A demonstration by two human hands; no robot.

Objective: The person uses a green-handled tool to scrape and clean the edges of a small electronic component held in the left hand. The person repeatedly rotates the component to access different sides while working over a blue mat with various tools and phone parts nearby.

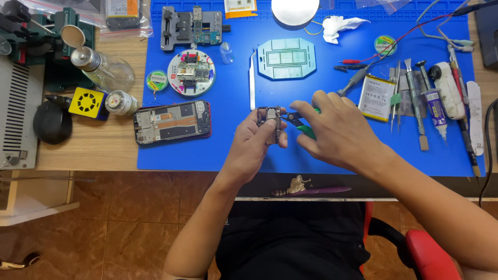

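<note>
Holding a small metal phone part [269, 120] over the blue mat [218, 150], the left hand [257, 148] pinches it between thumb and fingers. The part stands up off the mat, maybe so the person can see it well from above. The right hand [334, 129] is closed around a small tool with green handles [306, 128], and the dark tip of the tool points at the part from 3 o'clock. The tip looks like it just touches the part, but it is too small to be sure. Both hands are close together near the middle of the mat, at the edge of the table [88, 150] nearest the person.

At 9 o'clock from the hands lies an open phone [172, 122] with its back off, flat on the mat. At 11 o'clock sits a round holder with a circuit board [191, 72]. At 12 o'clock is a pale green tray [286, 58], with long tweezers [252, 80] beside it. At 2 o'clock lies a flat battery [376, 97], and more thin tools [415, 98] lie in a row past it, near enough to reach. A glass bottle [104, 70] stands off the mat at 10 o'clock.
</note>
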